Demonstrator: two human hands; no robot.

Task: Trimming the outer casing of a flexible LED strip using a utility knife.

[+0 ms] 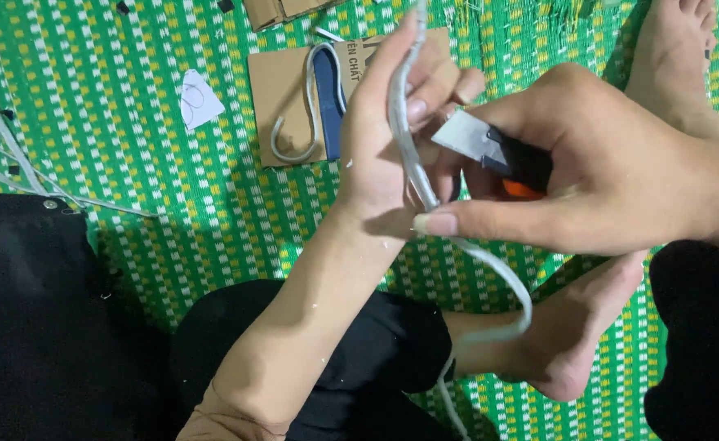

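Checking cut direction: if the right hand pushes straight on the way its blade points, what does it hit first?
The right hand aims the knife blade leftward at the white strip held in the left hand. The strip comes first, with left fingers close behind it; depth is unclear.

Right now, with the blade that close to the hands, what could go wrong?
1. The knife blade in the right hand points at the left hand fingers gripping the white strip; a slip could cut them.
2. The strip's loose tail hangs by the bare foot and could snag.
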